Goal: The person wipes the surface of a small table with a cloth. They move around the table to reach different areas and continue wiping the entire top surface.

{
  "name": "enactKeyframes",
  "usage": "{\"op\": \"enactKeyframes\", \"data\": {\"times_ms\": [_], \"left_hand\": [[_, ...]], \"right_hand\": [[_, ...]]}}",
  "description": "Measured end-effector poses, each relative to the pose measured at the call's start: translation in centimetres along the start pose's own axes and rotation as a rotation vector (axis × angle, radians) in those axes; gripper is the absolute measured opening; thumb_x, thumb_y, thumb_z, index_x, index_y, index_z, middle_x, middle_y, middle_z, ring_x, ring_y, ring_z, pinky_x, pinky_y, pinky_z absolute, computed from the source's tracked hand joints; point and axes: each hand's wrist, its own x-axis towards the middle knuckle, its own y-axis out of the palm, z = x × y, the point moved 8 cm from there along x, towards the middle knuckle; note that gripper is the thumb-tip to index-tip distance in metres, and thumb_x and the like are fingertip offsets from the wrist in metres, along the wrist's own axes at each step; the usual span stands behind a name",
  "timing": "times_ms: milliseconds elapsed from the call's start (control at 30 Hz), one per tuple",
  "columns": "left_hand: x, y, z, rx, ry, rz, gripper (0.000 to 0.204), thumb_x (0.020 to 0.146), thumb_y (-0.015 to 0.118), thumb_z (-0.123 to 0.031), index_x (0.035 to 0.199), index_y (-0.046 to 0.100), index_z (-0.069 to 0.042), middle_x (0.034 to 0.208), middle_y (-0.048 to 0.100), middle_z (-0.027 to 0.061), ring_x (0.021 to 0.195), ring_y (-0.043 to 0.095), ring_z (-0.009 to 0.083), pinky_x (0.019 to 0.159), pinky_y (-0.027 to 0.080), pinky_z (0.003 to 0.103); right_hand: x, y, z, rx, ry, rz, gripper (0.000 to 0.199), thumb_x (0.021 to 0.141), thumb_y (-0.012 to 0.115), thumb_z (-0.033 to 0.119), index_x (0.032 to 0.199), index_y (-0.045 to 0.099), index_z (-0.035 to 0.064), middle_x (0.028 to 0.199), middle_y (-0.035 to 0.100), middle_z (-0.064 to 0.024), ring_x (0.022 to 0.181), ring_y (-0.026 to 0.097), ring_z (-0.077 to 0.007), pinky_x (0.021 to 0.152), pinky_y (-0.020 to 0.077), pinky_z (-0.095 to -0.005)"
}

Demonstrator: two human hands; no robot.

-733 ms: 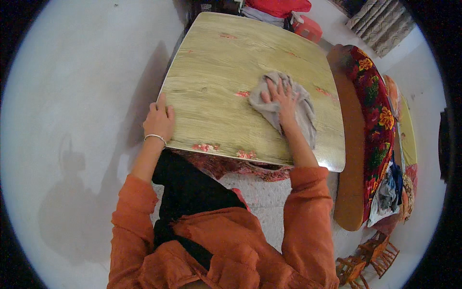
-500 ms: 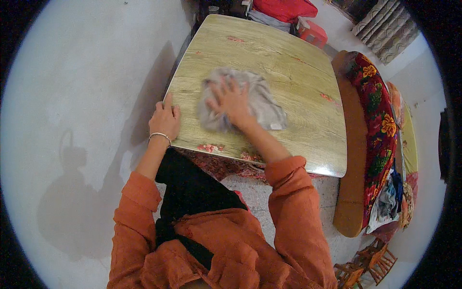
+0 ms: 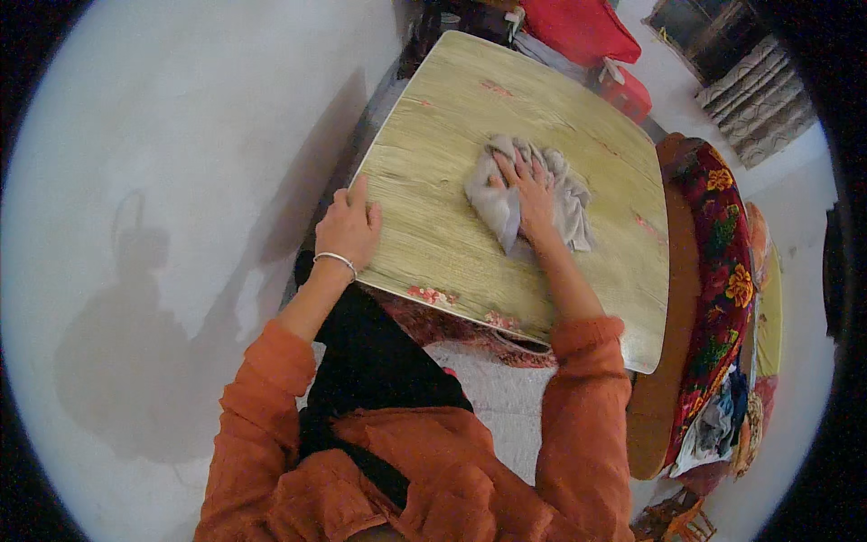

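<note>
A grey cloth [image 3: 498, 203] lies crumpled on the yellow-green wood-grain tabletop [image 3: 452, 99], near its middle. My right hand [image 3: 528, 185] presses flat on the cloth with fingers spread. My left hand [image 3: 349, 226], with a thin bangle at the wrist, rests on the table's near left edge, thumb up on the top. Both arms are in orange sleeves.
A white wall [image 3: 181, 135] runs along the left side of the table. A wooden seat with a red flowered cover [image 3: 718, 262] stands to the right. Red bundles [image 3: 578, 27] and a red box [image 3: 625, 90] sit beyond the far edge.
My right hand swept the cloth from the table's right side to the left, then back toward the middle and farther from me. The left hand stayed on the edge.
</note>
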Motion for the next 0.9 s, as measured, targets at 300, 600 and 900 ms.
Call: {"op": "enactKeyframes", "data": {"times_ms": [300, 600, 900], "left_hand": [[-0.3, -1.3, 0.8, -0.17, 0.015, -0.088, 0.057, 0.094, 0.044, -0.034, 0.141, 0.026, -0.008, 0.121, 0.049, 0.0234, 0.104, 0.054, 0.0419, 0.083, 0.048, 0.048], [-0.6, -2.1, -0.2, -0.291, 0.131, -0.168, 0.06, 0.095, 0.043, -0.038, 0.142, 0.024, -0.006, 0.129, 0.044, 0.0261, 0.117, 0.045, 0.0424, 0.095, 0.041, 0.046], [-0.5, -2.3, -0.1, -0.307, 0.212, -0.259, 0.065, 0.096, 0.038, -0.046, 0.145, 0.021, -0.007, 0.139, 0.035, 0.0273, 0.128, 0.034, 0.0425, 0.104, 0.033, 0.045]], "right_hand": [[-1.0, 1.9, 17.3, 0.008, -0.461, 0.076, 0.049, 0.092, 0.043, 0.043, 0.138, 0.04, 0.0251, 0.147, 0.032, -0.0084, 0.134, 0.03, -0.0321, 0.106, 0.018, -0.0626], [-3.9, -1.6, 8.1, 0.11, -0.317, 0.154, 0.047, 0.091, 0.046, 0.04, 0.134, 0.047, 0.0219, 0.142, 0.041, -0.0095, 0.132, 0.032, -0.0344, 0.107, 0.0214, -0.0591], [2.0, 2.8, 17.8, -0.002, -0.362, -0.07, 0.052, 0.091, 0.04, 0.048, 0.136, 0.045, 0.0229, 0.147, 0.033, -0.0069, 0.132, 0.031, -0.0322, 0.103, 0.0154, -0.0677]]}}
